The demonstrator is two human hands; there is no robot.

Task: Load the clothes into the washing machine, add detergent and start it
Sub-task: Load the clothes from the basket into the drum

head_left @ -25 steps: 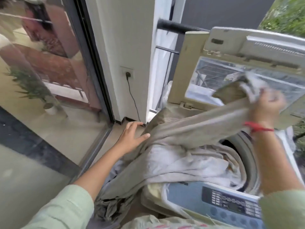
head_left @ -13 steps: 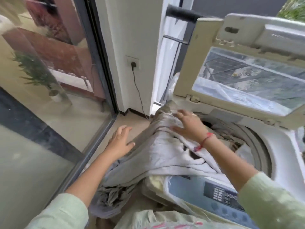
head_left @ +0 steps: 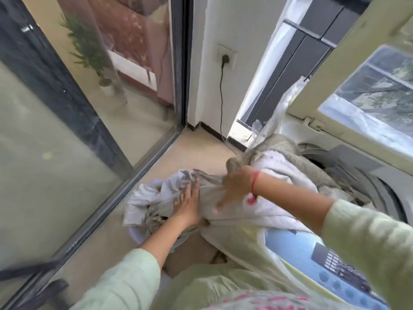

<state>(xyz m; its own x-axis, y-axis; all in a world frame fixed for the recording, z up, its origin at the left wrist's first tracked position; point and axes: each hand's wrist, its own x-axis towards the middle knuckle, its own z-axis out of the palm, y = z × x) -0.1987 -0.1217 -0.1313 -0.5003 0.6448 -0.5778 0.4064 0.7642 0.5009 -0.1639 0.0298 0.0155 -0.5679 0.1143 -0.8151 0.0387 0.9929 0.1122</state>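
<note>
Left hand (head_left: 187,204) presses flat, fingers straight, on the pale sheet (head_left: 268,212) spilling from a laundry basket (head_left: 134,235); right hand (head_left: 237,186) grips a fold of it at the washing machine (head_left: 384,173) rim. Hanging slack could drag the loaded part back out.

Crumpled grey and white clothes (head_left: 266,211) trail from a lavender basket (head_left: 134,235) on the floor, over the rim, into the drum (head_left: 321,159). The top-loading washing machine (head_left: 380,175) has its lid (head_left: 330,95) raised
</note>
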